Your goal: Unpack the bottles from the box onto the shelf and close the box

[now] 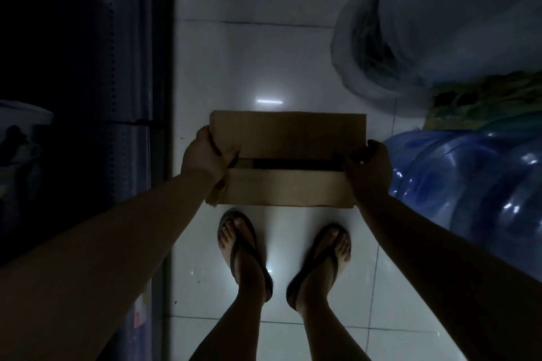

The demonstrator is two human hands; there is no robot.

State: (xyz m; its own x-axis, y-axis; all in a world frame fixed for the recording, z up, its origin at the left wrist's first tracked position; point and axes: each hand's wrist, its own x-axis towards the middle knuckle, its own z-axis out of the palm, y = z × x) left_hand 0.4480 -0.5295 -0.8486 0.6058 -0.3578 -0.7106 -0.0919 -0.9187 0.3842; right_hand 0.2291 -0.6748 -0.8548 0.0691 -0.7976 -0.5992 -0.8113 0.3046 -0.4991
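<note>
L hand (205, 158) & R hand (366, 167) each grip box (289, 132) ends, flaps nearly shut w/ dark slit; floor (264, 67) below.

Dim, dark frame. Two bare forearms, no sleeves visible up to the frame edges. Left hand (206, 155) and right hand (368, 168) bare: no gloves, and no rings, watch or bracelet discernible in this light. Fingernails on right hand look dark, could be shadow, can't tell. Lower legs bare, no trouser hem in view. Feet in dark flip-flops, thong strap between the toes: left flip-flop (245, 255) and right flip-flop (321, 264), soles showing as a dark rim around each foot. Toenails on both feet look dark, possibly painted, too dim to confirm. No markings readable on the straps.
</note>
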